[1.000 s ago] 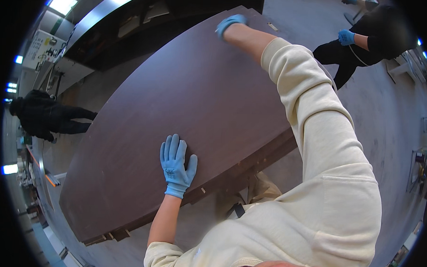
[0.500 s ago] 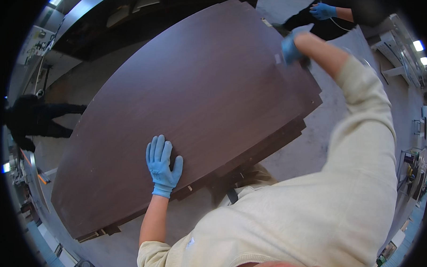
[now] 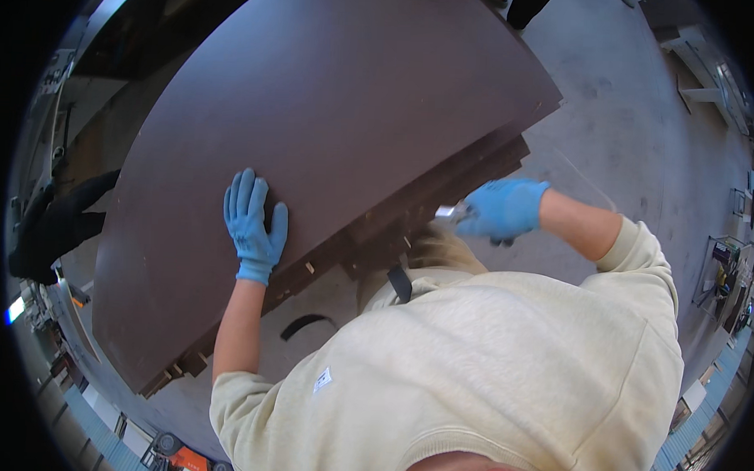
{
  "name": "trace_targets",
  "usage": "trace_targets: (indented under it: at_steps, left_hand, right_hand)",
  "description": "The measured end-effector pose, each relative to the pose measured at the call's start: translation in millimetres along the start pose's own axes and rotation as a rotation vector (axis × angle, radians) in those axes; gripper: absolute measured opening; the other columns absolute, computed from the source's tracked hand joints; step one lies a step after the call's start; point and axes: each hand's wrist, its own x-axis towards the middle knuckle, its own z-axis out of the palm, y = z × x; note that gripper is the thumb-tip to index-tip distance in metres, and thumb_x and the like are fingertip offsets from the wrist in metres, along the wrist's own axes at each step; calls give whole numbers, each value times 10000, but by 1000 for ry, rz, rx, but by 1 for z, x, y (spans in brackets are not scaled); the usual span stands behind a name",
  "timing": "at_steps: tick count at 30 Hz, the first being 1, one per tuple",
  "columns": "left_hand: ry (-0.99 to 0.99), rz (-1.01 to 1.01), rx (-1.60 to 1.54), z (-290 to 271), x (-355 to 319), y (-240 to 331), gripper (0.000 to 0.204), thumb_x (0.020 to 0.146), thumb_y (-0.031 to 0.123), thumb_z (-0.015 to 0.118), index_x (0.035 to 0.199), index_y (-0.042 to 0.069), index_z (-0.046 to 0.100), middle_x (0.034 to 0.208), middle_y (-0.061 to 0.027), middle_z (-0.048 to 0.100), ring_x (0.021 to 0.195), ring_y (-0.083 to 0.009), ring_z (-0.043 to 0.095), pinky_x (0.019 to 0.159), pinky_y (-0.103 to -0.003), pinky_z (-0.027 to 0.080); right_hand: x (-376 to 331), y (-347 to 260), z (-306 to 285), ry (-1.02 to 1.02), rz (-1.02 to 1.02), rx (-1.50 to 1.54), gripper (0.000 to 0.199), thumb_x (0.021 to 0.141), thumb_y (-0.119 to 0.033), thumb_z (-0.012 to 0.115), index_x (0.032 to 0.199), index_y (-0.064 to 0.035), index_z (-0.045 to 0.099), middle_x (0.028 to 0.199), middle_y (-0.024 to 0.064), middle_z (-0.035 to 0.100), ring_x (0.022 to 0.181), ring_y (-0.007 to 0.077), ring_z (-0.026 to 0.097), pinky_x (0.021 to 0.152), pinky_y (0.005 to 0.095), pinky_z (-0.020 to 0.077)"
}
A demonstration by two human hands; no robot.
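A large dark brown panel (image 3: 331, 118) with one curved side lies in front of me, on top of other stepped dark boards (image 3: 445, 184). My left hand (image 3: 251, 223), in a blue glove, rests flat on the panel near its front edge, fingers stretched out. My right hand (image 3: 507, 208), gloved alike, is closed at the right, off the panel and near my waist. From its fingers sticks out a small tool with a silver end (image 3: 452, 212); the blur hides its exact kind.
At the left stands a person in dark clothes (image 3: 58, 224), close to the panel's far side. More dark legs (image 3: 530, 7) show at the top. A black curved strip (image 3: 306, 323) lies on the grey floor (image 3: 596, 135). An orange vehicle (image 3: 190, 461) is at the lower left.
My right hand has come back from the panel's far right edge to near my waist. The panel appears higher in view, and my left hand still lies on it.
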Motion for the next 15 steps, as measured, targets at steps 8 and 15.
trace_targets:
  at_steps: [8, 15]
  left_hand:
    - [115, 68, 19, 9, -6, -8, 460, 916, 198, 765, 1336, 41, 660, 1495, -225, 605, 1413, -446, 538, 1199, -570, 385]
    - [230, 43, -166, -11, -102, 36, 436, 947, 200, 743, 1341, 20, 691, 1463, -218, 639, 1405, -443, 553, 1196, -542, 404]
  right_hand:
    - [65, -15, 102, 77, -51, -23, 444, 958, -420, 599, 1131, -65, 801, 984, 190, 789, 857, 324, 753, 866, 467, 596]
    - [23, 7, 42, 1119, 265, 209, 351, 1046, -270, 545, 1081, -12, 781, 982, 215, 796, 766, 320, 768, 724, 433, 634]
